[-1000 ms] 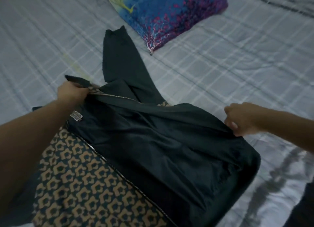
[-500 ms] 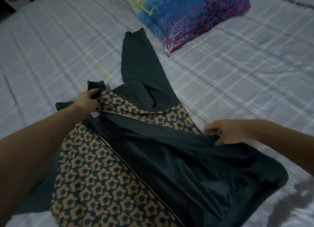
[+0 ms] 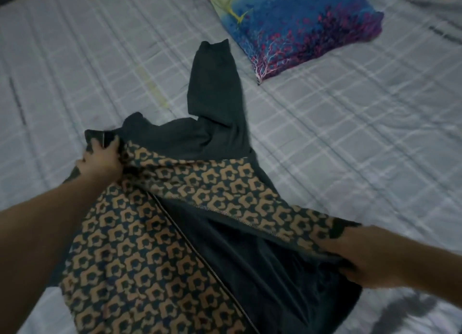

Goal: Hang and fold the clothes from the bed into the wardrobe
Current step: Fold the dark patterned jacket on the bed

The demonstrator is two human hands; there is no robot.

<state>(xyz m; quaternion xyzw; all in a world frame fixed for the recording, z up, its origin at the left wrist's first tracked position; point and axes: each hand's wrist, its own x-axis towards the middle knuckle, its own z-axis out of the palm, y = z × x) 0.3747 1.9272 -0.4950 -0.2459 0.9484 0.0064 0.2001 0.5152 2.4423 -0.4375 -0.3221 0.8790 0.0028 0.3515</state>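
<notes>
On the checked bedsheet (image 3: pixel 350 146), near a pillow (image 3: pixel 295 26), both hands' grip holds the jacket (image 3: pixel 140 246).

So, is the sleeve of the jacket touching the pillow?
Apart. In the head view, a strip of checked bed sheet shows between the sleeve cuff and the pillow corner.
</notes>
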